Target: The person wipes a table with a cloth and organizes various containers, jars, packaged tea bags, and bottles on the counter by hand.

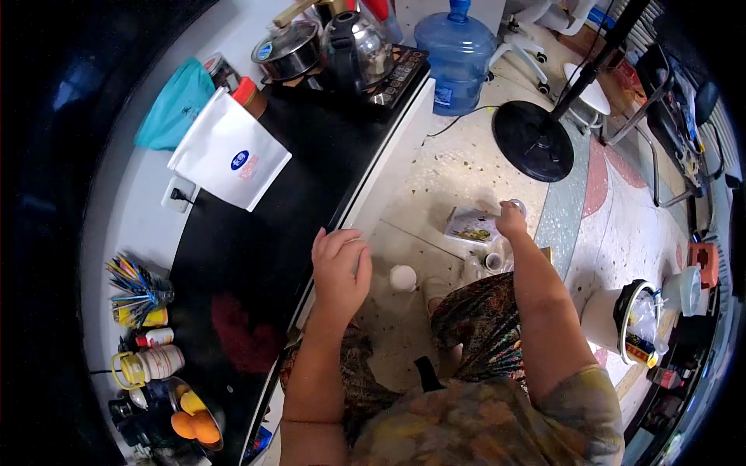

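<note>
Head view: round object (520, 206) in my right fingers (508, 211)

They pinch it, nearly closed, near a picture-covered box (470, 224). A white round thing (402, 278) shows between my hands. My left fingers (336, 245) curl half open; I cannot tell if they hold anything.

It looks like a lived-in room mixing office and kitchenette, as shown by pencils (138, 281) near the wall-side edge of the black counter (311, 144), a kettle (359, 50) and pot (289, 51) toward its far end, and a water-cooler bottle (454, 58) beyond.
</note>
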The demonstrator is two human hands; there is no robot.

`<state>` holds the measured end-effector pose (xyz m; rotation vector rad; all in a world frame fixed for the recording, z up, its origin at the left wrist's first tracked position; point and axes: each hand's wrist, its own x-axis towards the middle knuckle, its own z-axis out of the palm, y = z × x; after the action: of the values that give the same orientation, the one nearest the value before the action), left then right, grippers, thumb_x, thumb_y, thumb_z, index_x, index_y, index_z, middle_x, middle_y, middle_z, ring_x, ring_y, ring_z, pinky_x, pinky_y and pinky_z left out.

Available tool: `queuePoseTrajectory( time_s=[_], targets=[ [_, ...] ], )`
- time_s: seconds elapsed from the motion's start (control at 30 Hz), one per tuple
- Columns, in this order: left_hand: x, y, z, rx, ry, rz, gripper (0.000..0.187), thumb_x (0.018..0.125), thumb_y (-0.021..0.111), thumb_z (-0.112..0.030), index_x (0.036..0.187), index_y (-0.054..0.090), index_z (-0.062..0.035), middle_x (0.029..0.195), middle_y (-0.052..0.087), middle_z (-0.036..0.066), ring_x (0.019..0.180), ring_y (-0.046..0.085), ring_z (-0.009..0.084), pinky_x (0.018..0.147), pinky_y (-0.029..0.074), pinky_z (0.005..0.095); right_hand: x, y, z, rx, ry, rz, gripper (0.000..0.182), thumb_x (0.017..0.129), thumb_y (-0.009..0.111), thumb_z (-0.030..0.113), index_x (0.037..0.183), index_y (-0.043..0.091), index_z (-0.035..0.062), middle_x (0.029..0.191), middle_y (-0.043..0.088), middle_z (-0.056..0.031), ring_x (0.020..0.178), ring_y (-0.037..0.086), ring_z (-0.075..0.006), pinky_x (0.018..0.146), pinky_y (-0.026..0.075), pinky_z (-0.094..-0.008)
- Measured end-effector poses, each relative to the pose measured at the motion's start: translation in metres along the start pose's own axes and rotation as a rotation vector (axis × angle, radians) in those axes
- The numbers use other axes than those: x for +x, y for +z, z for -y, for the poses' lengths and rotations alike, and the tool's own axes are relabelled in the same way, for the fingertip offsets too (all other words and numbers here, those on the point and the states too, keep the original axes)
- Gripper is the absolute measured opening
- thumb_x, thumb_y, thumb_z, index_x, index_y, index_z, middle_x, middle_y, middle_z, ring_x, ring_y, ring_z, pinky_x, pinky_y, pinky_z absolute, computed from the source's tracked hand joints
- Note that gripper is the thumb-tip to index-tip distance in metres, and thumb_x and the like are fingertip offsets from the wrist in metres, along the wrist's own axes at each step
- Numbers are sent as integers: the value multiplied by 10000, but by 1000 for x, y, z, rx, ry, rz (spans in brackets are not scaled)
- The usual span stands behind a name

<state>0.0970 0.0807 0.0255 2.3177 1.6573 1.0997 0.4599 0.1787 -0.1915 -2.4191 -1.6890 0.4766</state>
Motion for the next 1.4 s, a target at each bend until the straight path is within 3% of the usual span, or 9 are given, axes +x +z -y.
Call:
queuePoseTrajectory(
  time_s=[0.2, 0.3, 0.4, 0.47, 0.8, 0.83, 1.13, 1.33, 1.4],
  targets=[
    [-7, -5, 5, -26, -45, -19, 69, 712, 598, -74, 777, 582, -57, 910, 562, 62, 913, 522, 250, 954, 307, 463, -7, 1, 7, -383, -61, 360, 410, 721, 521, 134, 1128, 547, 180, 1140, 553, -111, 1062, 522, -284, 870, 417, -430],
    [-13, -10, 10, -13, -97, -4, 60, 724, 587, -79, 781, 585, -60, 904, 568, 72, 914, 525, 260, 955, 308, 474, -7, 6, 17, -525, -139, 338, 310, 746, 530, 176, 1048, 588, 129, 1009, 605, -116, 991, 564, -275, 799, 456, -439],
    [-20, -8, 16, -29, -140, -39, 57, 740, 572, -88, 790, 582, -64, 897, 569, 80, 924, 521, 263, 961, 306, 484, 16, 34, 2, -619, -97, 344, 230, 803, 508, 215, 962, 663, 155, 1074, 603, -98, 1003, 574, -274, 812, 462, -436],
    [-23, -11, 16, -49, -128, -10, 62, 736, 574, -93, 792, 575, -64, 884, 566, 75, 921, 520, 256, 960, 306, 490, 7, 19, 19, -513, -9, 289, 238, 794, 507, 207, 976, 658, 176, 1037, 617, -89, 970, 585, -279, 806, 467, -417],
    [-22, -13, 21, -99, -82, -167, 54, 724, 585, -93, 755, 566, -53, 826, 562, 75, 849, 523, 269, 891, 368, 462, -33, -93, 85, -394, -388, 32, 201, 774, 506, 242, 830, 662, 128, 858, 634, -130, 820, 605, -323, 723, 481, -418],
    [-24, -13, 22, -112, -61, -201, 52, 724, 582, -93, 749, 568, -50, 813, 561, 79, 838, 521, 271, 864, 385, 449, -38, -108, 90, -394, -575, -33, 165, 761, 525, 211, 802, 654, 117, 831, 629, -138, 786, 602, -335, 689, 483, -422],
    [-31, -34, 37, -111, -197, -261, 58, 723, 571, -86, 740, 569, -30, 781, 563, 106, 785, 534, 295, 732, 428, 404, -138, -267, 209, -284, -972, -383, 104, 767, 552, 137, 802, 605, 55, 772, 593, -164, 684, 577, -366, 587, 462, -419],
    [-37, -64, 60, -246, -419, -563, 120, 752, 573, -63, 863, 570, -20, 828, 575, 130, 750, 568, 295, 667, 461, 361, -176, -298, 304, -107, -1152, -289, 109, 773, 560, 117, 819, 576, 19, 778, 575, -202, 721, 559, -384, 602, 438, -414],
    [-40, -70, 74, -331, -499, -697, 191, 790, 578, -80, 971, 550, -26, 885, 576, 124, 736, 579, 225, 661, 467, 311, -198, -294, 340, -47, -1232, -248, 115, 771, 560, 112, 819, 564, 7, 764, 559, -216, 723, 548, -392, 604, 429, -416]
  ],
)
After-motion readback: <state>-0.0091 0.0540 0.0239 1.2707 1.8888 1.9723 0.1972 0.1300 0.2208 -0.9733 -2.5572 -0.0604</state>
